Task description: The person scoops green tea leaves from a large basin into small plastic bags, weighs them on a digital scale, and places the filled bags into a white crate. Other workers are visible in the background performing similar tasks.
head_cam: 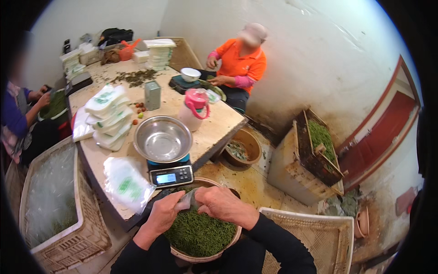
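Both my hands are above a round basin (202, 236) heaped with small green peppercorn-like berries. Between them is a clear plastic bag (187, 200). My left hand (165, 210) pinches one side of it, and my right hand (224, 203) grips the other side near its top. How much the bag holds is hidden by my fingers. Just beyond my hands, a digital scale (172, 175) with a lit display stands at the table corner. It carries a bare stainless steel bowl (163, 138). Left of the scale lie flat printed plastic bags (128, 185).
Stacked bags (109, 116), a pink-lidded jug (194, 109) and a tin (152, 95) stand on the wooden table (219, 128). Two people sit at its far and left sides. Plastic crates (92, 219) flank me. A brown tub (251, 147) and a bin (284, 171) stand right.
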The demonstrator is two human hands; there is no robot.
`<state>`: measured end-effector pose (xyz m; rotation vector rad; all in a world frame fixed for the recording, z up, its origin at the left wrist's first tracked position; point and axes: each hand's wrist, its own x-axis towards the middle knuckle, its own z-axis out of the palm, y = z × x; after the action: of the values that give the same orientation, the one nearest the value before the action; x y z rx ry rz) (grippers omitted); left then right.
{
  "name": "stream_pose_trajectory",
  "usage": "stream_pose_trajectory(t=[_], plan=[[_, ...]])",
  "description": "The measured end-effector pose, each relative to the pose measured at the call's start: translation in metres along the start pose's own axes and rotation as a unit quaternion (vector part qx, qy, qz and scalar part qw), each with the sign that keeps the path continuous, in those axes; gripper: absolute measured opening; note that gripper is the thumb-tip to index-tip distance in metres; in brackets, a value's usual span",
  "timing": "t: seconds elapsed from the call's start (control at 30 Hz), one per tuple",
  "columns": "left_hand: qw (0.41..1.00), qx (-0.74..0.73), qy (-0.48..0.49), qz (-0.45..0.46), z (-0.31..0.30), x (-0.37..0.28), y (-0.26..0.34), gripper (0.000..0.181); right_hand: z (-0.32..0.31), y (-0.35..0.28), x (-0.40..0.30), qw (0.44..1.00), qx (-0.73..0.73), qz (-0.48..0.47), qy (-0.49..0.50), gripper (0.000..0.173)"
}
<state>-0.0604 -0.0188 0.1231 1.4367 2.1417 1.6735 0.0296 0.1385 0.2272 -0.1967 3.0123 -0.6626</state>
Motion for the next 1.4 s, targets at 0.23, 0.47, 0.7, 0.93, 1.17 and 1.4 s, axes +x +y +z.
stream_pose_trajectory(t=[0.23, 0.47, 0.7, 0.93, 1.17, 1.4], plan=[[0.994, -0.104, -0.008, -0.027, 0.030, -0.033, 0.010, 0.023, 0.078, 0.027, -0.053, 0.965, 0.230, -0.091, 0.089, 0.048], [0.981, -0.064, -0.159, -0.088, 0.052, -0.083, 0.012, 0.031, 0.146, 0.000, -0.120, 0.935, 0.331, 0.075, 0.104, 0.044], [0.973, -0.101, -0.189, -0.090, 0.064, -0.061, 0.038, 0.041, 0.148, -0.014, -0.120, 0.893, 0.332, 0.166, 0.254, 0.024], [0.950, -0.149, -0.276, 0.000, 0.115, -0.013, 0.080, 0.073, 0.118, 0.011, -0.208, 0.835, 0.134, 0.276, 0.457, 0.016], [0.946, -0.119, -0.275, -0.128, 0.134, -0.040, 0.031, 0.045, 0.180, 0.019, -0.381, 0.667, -0.112, 0.559, 0.480, 0.017], [0.953, -0.080, -0.276, -0.100, 0.134, -0.047, 0.029, 0.038, 0.319, 0.035, -0.399, 0.701, -0.018, 0.664, 0.261, 0.005]])
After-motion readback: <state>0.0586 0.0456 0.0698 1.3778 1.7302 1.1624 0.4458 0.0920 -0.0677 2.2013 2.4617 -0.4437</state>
